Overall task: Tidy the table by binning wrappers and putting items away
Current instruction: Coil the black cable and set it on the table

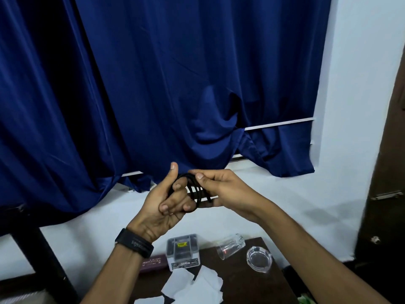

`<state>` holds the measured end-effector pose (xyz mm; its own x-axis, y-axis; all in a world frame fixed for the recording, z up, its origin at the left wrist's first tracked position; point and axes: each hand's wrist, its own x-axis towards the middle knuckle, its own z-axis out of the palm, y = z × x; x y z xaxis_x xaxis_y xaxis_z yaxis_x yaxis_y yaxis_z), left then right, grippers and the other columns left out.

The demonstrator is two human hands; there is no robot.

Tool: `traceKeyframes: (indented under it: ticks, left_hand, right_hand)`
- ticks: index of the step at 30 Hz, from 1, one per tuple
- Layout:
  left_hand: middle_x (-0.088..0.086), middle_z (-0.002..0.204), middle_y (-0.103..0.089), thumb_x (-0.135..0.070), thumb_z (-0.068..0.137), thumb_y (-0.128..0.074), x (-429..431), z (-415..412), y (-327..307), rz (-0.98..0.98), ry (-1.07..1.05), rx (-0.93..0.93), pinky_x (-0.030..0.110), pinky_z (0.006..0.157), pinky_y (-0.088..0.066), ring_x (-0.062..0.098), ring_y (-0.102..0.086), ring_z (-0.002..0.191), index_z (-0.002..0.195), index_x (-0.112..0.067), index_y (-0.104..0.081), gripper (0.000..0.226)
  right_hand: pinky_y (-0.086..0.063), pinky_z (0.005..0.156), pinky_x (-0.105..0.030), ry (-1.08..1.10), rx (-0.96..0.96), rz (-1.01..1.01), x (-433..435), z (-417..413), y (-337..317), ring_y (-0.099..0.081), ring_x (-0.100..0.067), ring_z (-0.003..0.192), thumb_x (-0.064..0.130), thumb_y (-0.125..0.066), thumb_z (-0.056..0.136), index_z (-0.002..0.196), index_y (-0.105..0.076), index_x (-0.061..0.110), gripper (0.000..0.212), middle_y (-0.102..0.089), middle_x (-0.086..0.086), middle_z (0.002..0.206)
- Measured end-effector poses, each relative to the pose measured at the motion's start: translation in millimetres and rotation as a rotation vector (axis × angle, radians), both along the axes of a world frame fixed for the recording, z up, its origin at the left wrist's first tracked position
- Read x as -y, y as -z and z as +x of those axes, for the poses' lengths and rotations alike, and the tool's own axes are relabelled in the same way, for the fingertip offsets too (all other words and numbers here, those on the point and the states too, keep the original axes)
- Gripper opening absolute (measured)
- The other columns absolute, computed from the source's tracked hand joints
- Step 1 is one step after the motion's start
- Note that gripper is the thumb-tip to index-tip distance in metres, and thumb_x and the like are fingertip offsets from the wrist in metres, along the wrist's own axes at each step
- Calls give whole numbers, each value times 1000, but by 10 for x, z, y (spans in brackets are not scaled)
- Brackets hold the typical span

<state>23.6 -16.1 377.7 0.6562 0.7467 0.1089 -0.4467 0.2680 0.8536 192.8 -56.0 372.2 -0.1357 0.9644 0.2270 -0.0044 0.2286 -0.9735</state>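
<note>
We observe dim, cool indoor light, deep shadows in the curtain (153,84) folds, and wide-angle bending at the edges.

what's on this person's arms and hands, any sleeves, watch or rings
Both forearms are bare, with no sleeves in view. The left wrist carries a wide black band with faint pale lettering across it, too blurred to read. The left hand and the right hand show no rings or gloves on the visible parts.
</note>
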Motion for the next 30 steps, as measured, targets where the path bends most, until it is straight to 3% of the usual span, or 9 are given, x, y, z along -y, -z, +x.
traceKeyframes:
  ticks: [3, 7, 9, 13, 15, 18, 23, 27, 30]
  left_hand:
    - [-8, 25, -21, -56, 96, -41, -47, 3, 36, 21, -57, -54, 21, 46, -42, 5, -21, 22, 52, -18, -48, 58]
    - [-7, 29, -19, -61, 96, -43, -101, 11, 96, 60, -163, -175, 23, 52, -47, 6, -18, 26, 55, -18, -51, 60]
    - [-8, 29, -19, -66, 96, -40, -75, 2, 108, 14, -105, -166, 22, 49, -45, 6, -17, 25, 54, -17, -49, 65]
    - [-9, 30, -10, -70, 95, -33, -55, -45, 98, -92, 85, -48, 21, 44, -42, 10, -5, 29, 54, -15, -49, 70]
    - [-9, 29, -12, -70, 95, -31, -60, -52, 105, -109, 106, -26, 21, 45, -43, 9, -6, 28, 53, -15, -50, 71]
    - [-7, 27, -22, -68, 97, -29, -90, -27, 124, -83, -25, -123, 23, 54, -43, 7, -19, 24, 53, -13, -51, 74]
    - [-3, 42, -25, -41, 109, -39, -156, 48, 177, 145, -417, -338, 26, 58, -44, 10, -20, 37, 72, -9, -55, 51]
    - [2, 49, -41, -32, 109, -44, -144, 54, 221, 226, -446, -404, 28, 61, -51, 13, -32, 42, 93, -15, -53, 25]
    - [3, 58, -49, -34, 107, -47, -101, 23, 215, 264, -388, -328, 28, 62, -53, 14, -43, 48, 124, -15, -48, 25]
  right_hand:
    - [-58, 97, -42, 37, -2, 47, -29, 0, 43, -69, -21, 95, 21, -55, 105, 127, -69, 13, 28, -71, 0, 118]
    - [-60, 80, -28, 116, 50, 78, -46, 7, 98, -63, -11, 80, 14, -62, 101, 135, -64, 8, 35, -69, -5, 93]
    - [-61, 83, -32, 108, 99, 78, -39, -16, 122, -66, -13, 83, 16, -60, 102, 136, -63, 10, 35, -72, -7, 96]
    - [-53, 104, -50, -62, 155, 44, -14, -52, 171, -68, -35, 109, 22, -45, 109, 131, -66, 14, 31, -68, -20, 127]
    - [-55, 102, -48, -59, 160, 52, -4, -73, 184, -70, -27, 99, 18, -42, 110, 127, -66, 10, 31, -71, -17, 112]
    - [-59, 93, -44, 26, 177, 82, -29, -97, 213, -66, -16, 83, 12, -42, 109, 121, -61, -5, 28, -60, -6, 88]
    - [-57, 92, -43, 147, 237, 124, -67, -106, 257, -66, -9, 82, 9, -47, 106, 115, -68, 2, 23, -61, 6, 80]
    - [-58, 94, -50, 188, 210, 93, -63, -95, 279, -67, -13, 79, 8, -49, 106, 98, -72, 11, 24, -65, -8, 82]
    - [-60, 89, -44, 227, 233, 92, -49, -50, 257, -67, -12, 76, 10, -49, 106, 111, -72, 16, 25, -60, 3, 77]
